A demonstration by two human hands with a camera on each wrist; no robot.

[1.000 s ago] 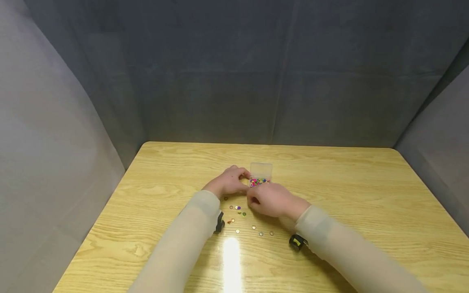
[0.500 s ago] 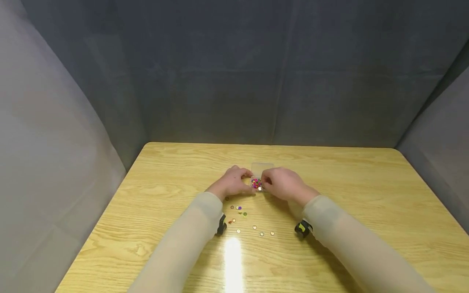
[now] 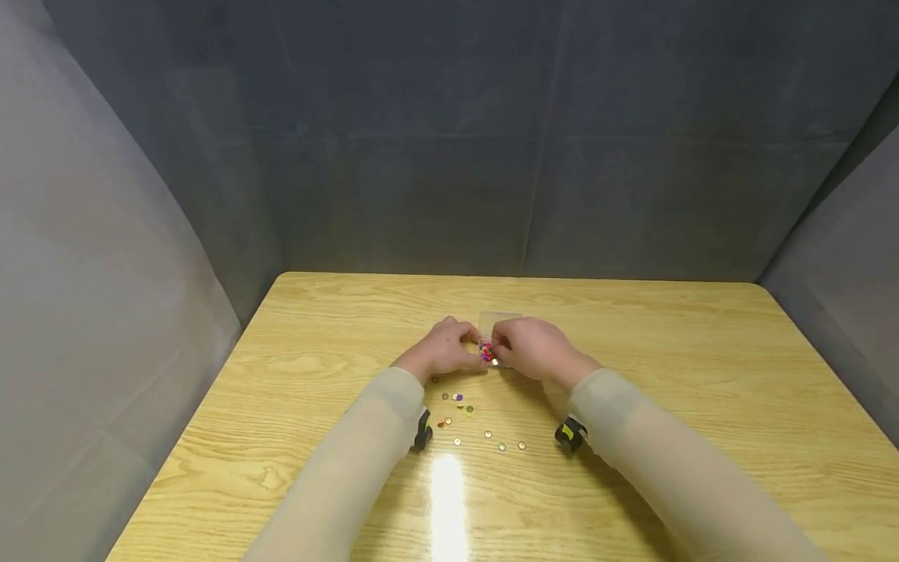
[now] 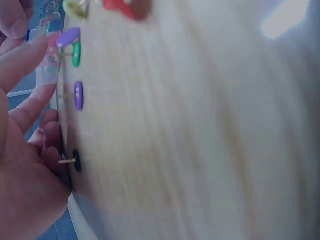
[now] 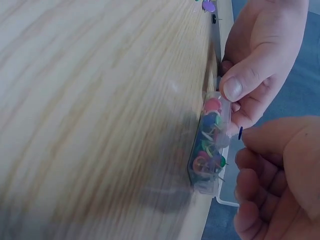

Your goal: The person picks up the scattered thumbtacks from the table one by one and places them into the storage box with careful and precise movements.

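**Both hands close in on the little pin box**

Nearest the person, loose pushpins (image 3: 486,434) lie scattered on the worktop (image 3: 702,375), between the two sleeved forearms; a purple one (image 4: 78,95) and a black one (image 4: 76,161) show in the left wrist view with their points sticking out sideways. A small black device sits at each wrist, close to the wood.

Just beyond the scatter, the clear plastic box (image 5: 210,145) sits mid-worktop, full of coloured pins, right between the hands. The left hand (image 3: 442,350) is against its left side, thumb (image 5: 245,80) pressed on the box wall, fingers curled round it. The right hand (image 3: 534,349) hangs over the right side with its fingertips drawn together on a single blue pin (image 5: 240,133), just above the open box.

From the head camera the box is nearly swallowed by the two hands, only a sliver of colour (image 3: 487,353) showing between them. The raised clear lid (image 3: 500,318) behind is faint against the wood. The left wrist view is blurred, and the box sits cut off at its top left corner.

Farther back the worktop runs to a grey fabric backdrop (image 3: 449,156) that wraps round both sides.
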